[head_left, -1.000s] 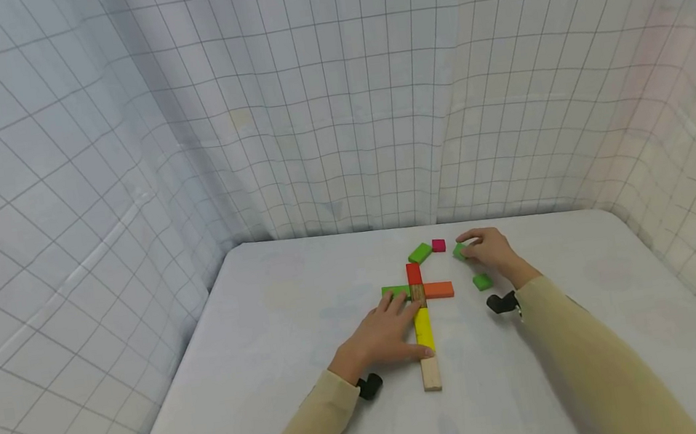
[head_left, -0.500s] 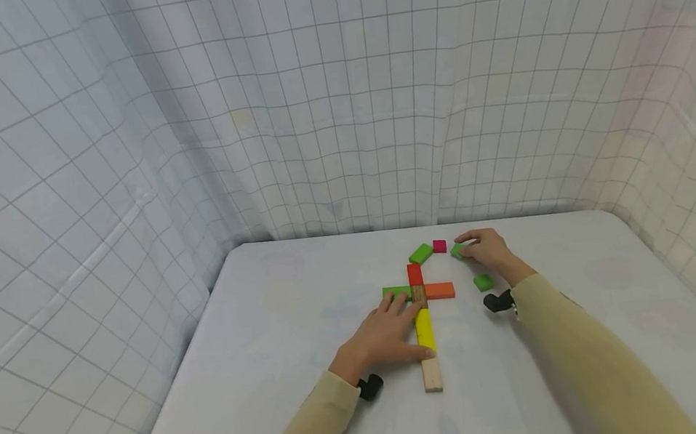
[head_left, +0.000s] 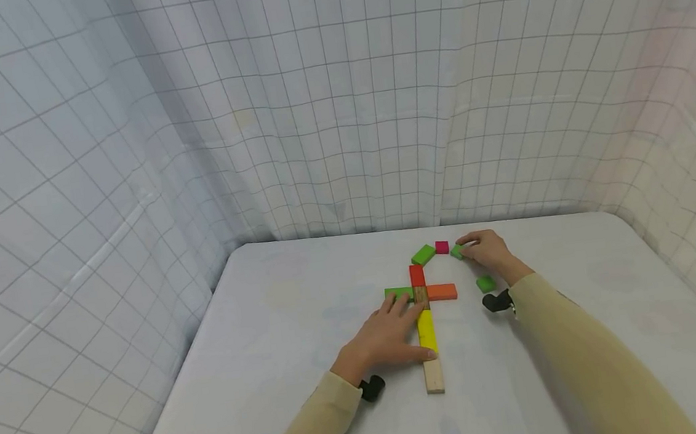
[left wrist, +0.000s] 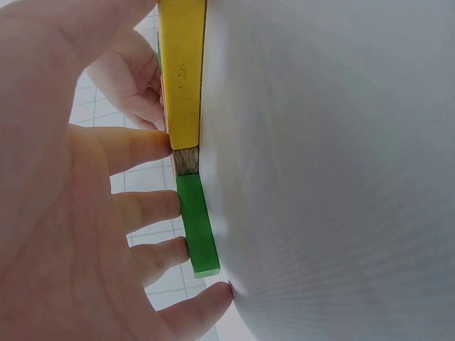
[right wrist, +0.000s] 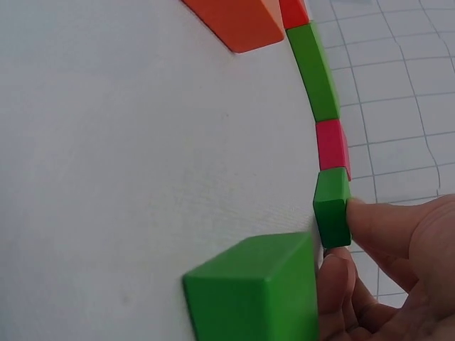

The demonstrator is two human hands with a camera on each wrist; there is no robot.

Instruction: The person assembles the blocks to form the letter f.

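Note:
Flat coloured blocks lie on the white table: a pale wooden block, a yellow one, a brown one and a red one in a line, crossed by a green block and an orange block. My left hand lies flat beside the line, its fingers touching the green block and the yellow block. My right hand pinches a small green block next to the magenta block.
Another green block lies tilted left of the magenta one. A loose small green block sits by my right wrist. Gridded white cloth walls close in the table on three sides.
My right hand has slid the small green block a little left, closer to the magenta block. The left hand has stayed in place.

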